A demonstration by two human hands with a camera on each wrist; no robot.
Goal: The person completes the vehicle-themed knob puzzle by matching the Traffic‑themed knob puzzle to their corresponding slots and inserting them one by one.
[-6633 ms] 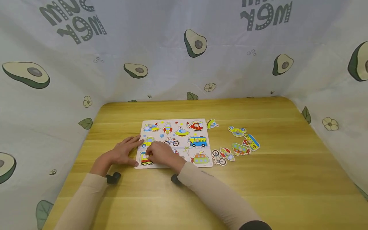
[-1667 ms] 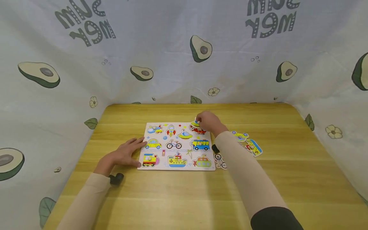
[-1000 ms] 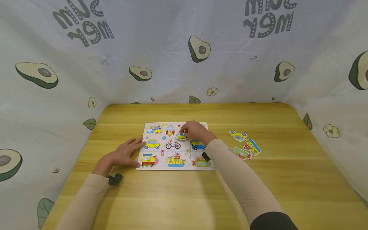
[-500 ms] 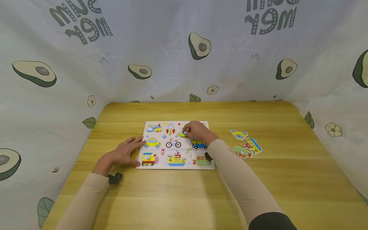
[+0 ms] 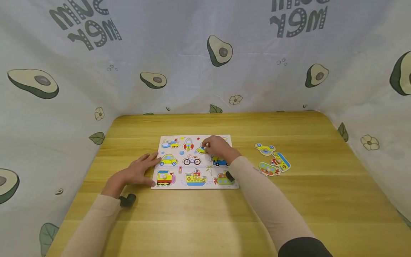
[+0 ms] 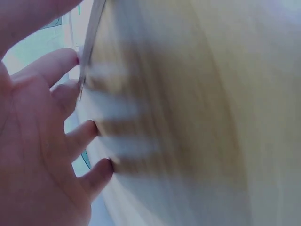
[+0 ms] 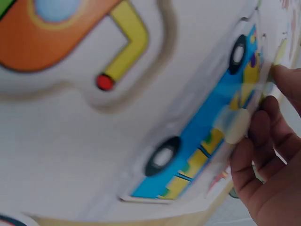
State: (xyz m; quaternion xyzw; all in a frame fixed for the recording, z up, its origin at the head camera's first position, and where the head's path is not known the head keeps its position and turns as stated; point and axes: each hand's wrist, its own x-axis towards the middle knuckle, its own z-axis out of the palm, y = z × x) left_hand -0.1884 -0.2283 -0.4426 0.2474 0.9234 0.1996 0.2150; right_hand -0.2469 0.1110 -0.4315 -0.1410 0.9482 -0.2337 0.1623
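A white peg puzzle board (image 5: 179,182) with vehicle pictures lies on the table. My right hand (image 5: 219,147) pinches the knob of a flying saucer puzzle piece (image 5: 201,150), which lies at the matching saucer outline in the top row. My left hand (image 5: 138,172) rests at the board's left edge, fingers spread; the left wrist view shows its fingertips (image 6: 104,168) against the tabletop beside that edge. Close under the right hand, a blue bus piece (image 7: 188,150) with its round knob sits in the board. The train piece (image 5: 164,177) and airplane piece (image 5: 170,143) also sit in their places.
Right of the board lie loose pieces: a yellow car (image 5: 265,149), a ship (image 5: 282,162) and a green submarine (image 5: 268,169). The right sleeve (image 5: 266,200) crosses the board's lower right corner and hides the table there. A printed cloth (image 5: 189,92) stands behind the table.
My right hand has left the train piece, taken the flying saucer piece from beside the board and brought it left to its outline. Over the last half second it stays there. The left hand keeps its place.
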